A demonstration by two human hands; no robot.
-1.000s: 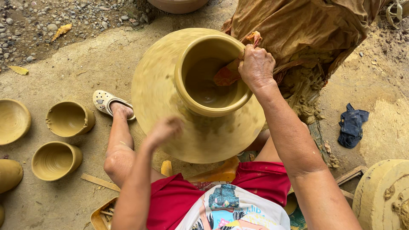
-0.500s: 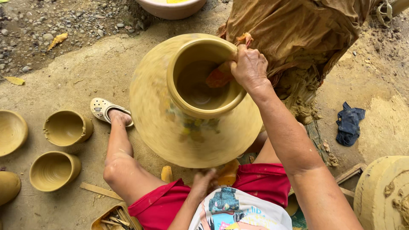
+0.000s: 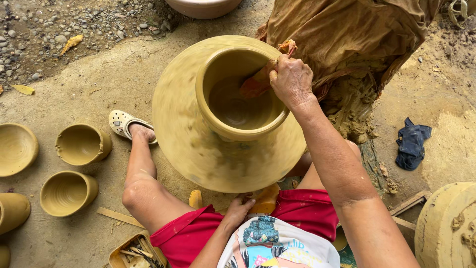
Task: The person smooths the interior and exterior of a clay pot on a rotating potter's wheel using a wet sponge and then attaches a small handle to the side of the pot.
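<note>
A large wet clay pot (image 3: 188,134) stands in front of me, its surface blurred as it spins. My right hand (image 3: 291,79) is closed on an orange-brown wet cloth (image 3: 258,82) and presses it over the pot's rim (image 3: 233,133), partly inside the mouth. My left hand (image 3: 238,211) rests low at the pot's near underside, close to my lap, fingers bent and touching the base area; what it holds, if anything, is hidden.
Several small clay cups (image 3: 82,144) stand on the ground at left. A sandalled foot (image 3: 130,126) lies beside the pot. A brown cloth-covered mound (image 3: 347,34) is behind, a blue rag (image 3: 411,144) right, a clay block (image 3: 446,223) lower right, a tool tray (image 3: 134,250) below.
My left hand dropped from the pot's outer side down to its underside near my lap. The right hand stayed on the rim with the cloth while the pot turned.
</note>
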